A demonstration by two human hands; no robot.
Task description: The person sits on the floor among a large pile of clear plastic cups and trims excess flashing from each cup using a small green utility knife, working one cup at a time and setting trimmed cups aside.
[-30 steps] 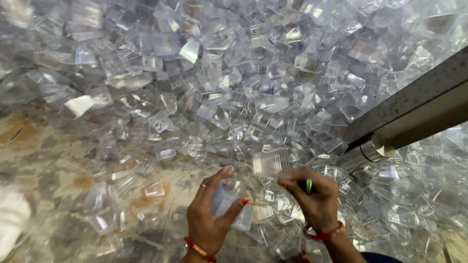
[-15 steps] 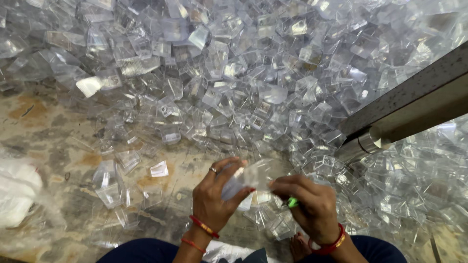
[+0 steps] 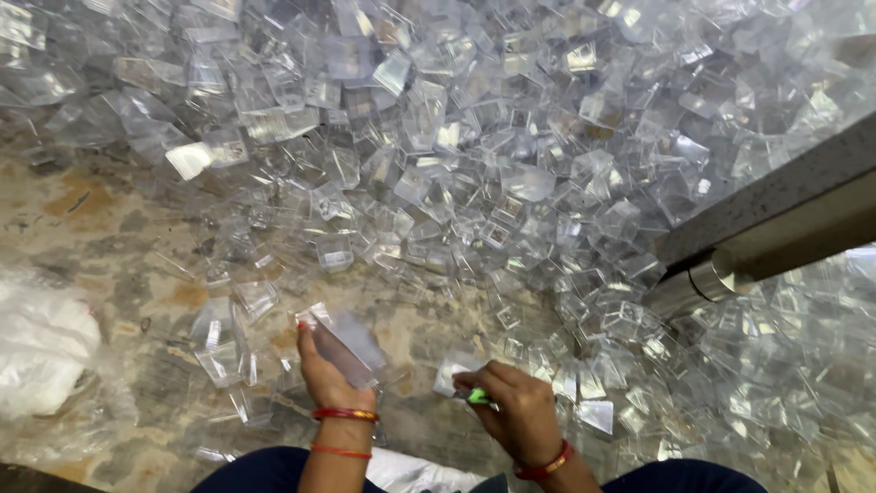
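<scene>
The left hand held a clear plastic box low in the frame. Beside it, the right hand pinched a small green tool. A pile of clear boxes filled the upper frame above the stone floor.

A single head-worn camera looks steeply down from above the person's own lap, close enough that the left hand and right hand sit at the bottom edge of the view. It faces forward over the mottled floor toward a wide heap of clear plastic boxes that fills the upper part of the view. A metal table leg under a speckled slab edge cuts in from the right.
</scene>
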